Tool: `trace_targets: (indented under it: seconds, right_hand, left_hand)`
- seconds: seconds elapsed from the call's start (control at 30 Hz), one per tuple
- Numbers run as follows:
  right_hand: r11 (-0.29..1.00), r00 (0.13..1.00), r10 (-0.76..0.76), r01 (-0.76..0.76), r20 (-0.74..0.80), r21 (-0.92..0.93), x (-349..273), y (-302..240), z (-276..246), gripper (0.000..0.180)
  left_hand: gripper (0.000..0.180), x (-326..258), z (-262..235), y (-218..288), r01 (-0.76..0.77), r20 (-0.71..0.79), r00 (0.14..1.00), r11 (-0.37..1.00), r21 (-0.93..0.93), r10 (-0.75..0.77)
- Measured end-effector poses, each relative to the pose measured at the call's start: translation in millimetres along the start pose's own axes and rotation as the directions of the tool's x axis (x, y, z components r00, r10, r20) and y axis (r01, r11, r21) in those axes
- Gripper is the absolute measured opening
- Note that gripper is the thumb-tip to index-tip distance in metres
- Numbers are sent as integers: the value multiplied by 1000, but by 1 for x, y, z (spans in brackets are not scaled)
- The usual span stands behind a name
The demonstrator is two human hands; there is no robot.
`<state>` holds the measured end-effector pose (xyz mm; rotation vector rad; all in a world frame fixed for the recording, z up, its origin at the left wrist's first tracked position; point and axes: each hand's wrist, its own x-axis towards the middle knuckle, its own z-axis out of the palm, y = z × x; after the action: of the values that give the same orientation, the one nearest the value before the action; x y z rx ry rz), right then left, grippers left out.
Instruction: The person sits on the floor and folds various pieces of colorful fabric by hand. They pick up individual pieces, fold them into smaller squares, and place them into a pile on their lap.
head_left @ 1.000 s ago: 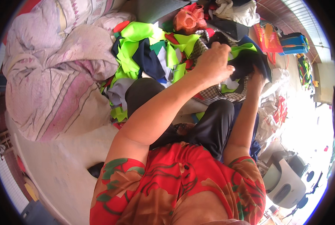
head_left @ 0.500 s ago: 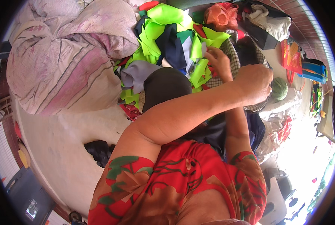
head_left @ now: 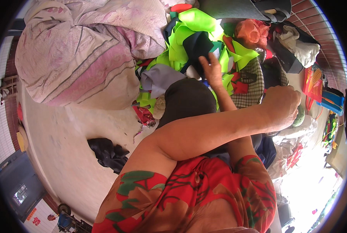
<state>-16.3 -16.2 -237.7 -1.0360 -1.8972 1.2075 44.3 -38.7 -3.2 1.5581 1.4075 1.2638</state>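
Left hand (head_left: 283,108) curled, fingertips hidden, contents impossible to tell; left forearm (head_left: 220,126) covers part of right forearm (head_left: 225,99); right hand (head_left: 213,72), fingers parted, at dark cloth (head_left: 196,44) among lime-green scraps (head_left: 176,48)

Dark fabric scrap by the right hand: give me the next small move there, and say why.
Probably pinch the dark fabric scrap with the right hand: its extended fingers overlap the scrap's edge in view, and the scrap lies over lime-green fabric pieces.
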Motion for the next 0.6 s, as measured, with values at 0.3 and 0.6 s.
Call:
trace_targets:
  seconds: [0.3, 0.6]
  right_hand:
    - [950, 834, -305, 232, -460, -209, 58, -40, -63, 32]
    - [731, 969, -71, 211, 235, -649, 61, -21, 49, 57]
  left_hand:
    - [6, 5, -11, 5, -80, -365, 931, 982, -170, 12]
    - [13, 0, -24, 6, -200, -521, 853, 935, -293, 19]
